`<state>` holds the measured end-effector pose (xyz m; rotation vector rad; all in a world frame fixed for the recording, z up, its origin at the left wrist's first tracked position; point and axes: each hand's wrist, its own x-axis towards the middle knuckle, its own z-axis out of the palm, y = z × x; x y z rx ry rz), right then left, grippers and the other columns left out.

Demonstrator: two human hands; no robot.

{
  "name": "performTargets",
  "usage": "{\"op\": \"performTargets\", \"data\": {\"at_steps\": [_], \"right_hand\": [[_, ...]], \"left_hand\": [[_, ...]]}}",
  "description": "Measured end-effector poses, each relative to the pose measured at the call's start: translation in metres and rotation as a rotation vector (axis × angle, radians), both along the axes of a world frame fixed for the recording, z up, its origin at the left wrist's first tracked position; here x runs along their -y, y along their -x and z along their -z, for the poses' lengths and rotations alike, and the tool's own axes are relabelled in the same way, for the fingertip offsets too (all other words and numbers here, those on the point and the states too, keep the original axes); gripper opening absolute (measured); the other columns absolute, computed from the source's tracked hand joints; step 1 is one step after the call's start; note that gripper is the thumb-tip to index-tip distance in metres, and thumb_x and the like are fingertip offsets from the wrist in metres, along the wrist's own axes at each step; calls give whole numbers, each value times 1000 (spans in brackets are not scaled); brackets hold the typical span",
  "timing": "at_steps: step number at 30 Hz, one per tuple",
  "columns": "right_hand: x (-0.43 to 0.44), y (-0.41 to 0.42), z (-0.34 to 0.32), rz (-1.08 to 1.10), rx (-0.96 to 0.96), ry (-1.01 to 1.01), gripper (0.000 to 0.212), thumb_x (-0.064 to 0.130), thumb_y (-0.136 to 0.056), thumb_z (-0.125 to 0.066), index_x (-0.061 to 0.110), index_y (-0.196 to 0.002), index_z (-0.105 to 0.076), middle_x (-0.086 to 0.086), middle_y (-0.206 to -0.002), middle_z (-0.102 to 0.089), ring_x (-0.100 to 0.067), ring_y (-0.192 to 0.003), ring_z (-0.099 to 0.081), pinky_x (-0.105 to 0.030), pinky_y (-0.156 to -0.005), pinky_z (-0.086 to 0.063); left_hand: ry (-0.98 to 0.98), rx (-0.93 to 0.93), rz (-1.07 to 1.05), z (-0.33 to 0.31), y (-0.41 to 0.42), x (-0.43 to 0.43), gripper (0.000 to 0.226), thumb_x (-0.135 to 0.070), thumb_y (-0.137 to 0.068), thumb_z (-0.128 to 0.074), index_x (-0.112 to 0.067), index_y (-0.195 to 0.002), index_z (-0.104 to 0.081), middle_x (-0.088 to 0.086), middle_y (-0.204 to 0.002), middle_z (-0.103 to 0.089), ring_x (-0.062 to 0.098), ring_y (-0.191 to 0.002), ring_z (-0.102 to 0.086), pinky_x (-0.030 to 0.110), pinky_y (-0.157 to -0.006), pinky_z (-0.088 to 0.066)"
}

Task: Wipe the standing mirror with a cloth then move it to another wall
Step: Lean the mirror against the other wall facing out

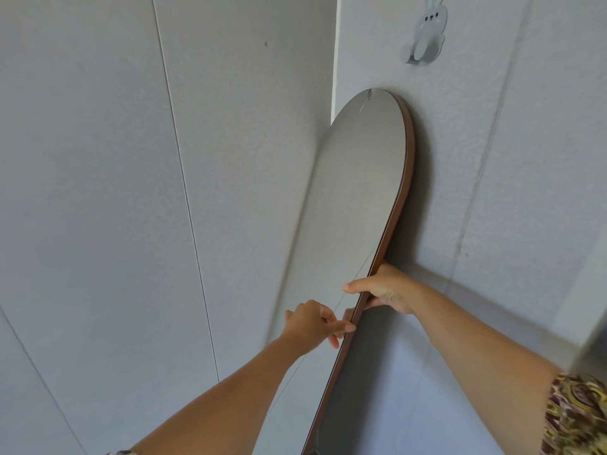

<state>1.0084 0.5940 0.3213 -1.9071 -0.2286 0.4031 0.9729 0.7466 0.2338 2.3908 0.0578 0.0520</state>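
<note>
Closest to the camera, two bare forearms are reaching up and forward, and a patterned sleeve (578, 418) in brown and yellow swirls is showing at the right arm near the bottom corner. A bit further out, the left hand (312, 323) is sitting against the front of the standing mirror (361, 192), with its fingers loosely curled and one fingertip poking out toward the brown frame edge (409, 152); it's touching or nearly touching the glass, but it isn't wrapping around anything, so I'd call it half-closed and not really holding. Just past that, the right hand (384, 292) is gripping the mirror's right edge, thumb lying across the front of the glass and the other fingers tucked behind the frame, so that one is clamping the mirror for real. The mirror itself is a tall thing with a rounded top and thin brown rim, leaning tilted with its top resting against the pale textured wall (492, 159) on the right, right near a corner where it's meeting a panelled wall (98, 192) on the left. The glass is mostly reflecting grey wall. Farthest up, a little grey bunny-shaped hook (427, 31) is sticking to the right-hand wall, well above the mirror's top.
</note>
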Motion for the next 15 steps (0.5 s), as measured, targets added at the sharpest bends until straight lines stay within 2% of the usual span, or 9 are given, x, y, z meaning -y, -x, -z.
{"op": "performTargets", "data": {"at_steps": [4, 7, 9, 11, 13, 15], "right_hand": [[-3, 3, -1, 30, -5, 5, 23, 1, -80, -73, 20, -87, -61, 6, -87, -66, -4, -79, -59, -26, -62, -55], [-5, 12, -5, 80, -20, 33, 24, 3, -76, -78, 18, -86, -62, 4, -88, -66, -10, -85, -61, -37, -76, -60], [-4, 17, -8, 102, -47, 54, 26, 4, -74, -80, 15, -86, -59, 0, -95, -63, -20, -99, -61, -43, -86, -58], [-4, 25, -16, 136, -80, 89, 36, 3, -76, -78, 8, -104, -55, -9, -112, -59, -32, -115, -58, -46, -89, -56], [-6, 31, -22, 163, -51, 139, 57, 4, -81, -74, 0, -129, -43, -17, -124, -59, -35, -115, -60, -45, -91, -55], [-4, 35, -28, 183, -3, 183, 50, 9, -83, -72, 2, -127, -47, -14, -115, -65, -30, -104, -65, -42, -89, -55]], "left_hand": [[-15, -7, 18, -4, -1, -2, 40, -60, -82, -66, -22, -77, -76, -6, -74, -76, 3, -64, -54, 48, -104, -42], [-66, 6, 48, -10, 0, -6, 38, -60, -83, -65, -24, -72, -73, -9, -70, -74, 3, -70, -59, 47, -104, -43], [-129, 34, 53, -14, -2, -8, 39, -60, -85, -63, -23, -77, -74, -7, -76, -76, 4, -81, -63, 42, -104, -39], [-259, 87, 70, -24, -2, -11, 39, -60, -87, -60, -24, -81, -72, -7, -82, -77, 4, -87, -63, 36, -99, -32], [-360, 167, 100, -35, -1, -21, 37, -60, -88, -58, -25, -85, -68, -9, -87, -75, 5, -88, -62, 36, -94, -29], [-432, 291, 114, -48, 2, -29, 35, -59, -89, -56, -27, -100, -66, -12, -99, -72, 8, -98, -62, 37, -96, -29]]}}
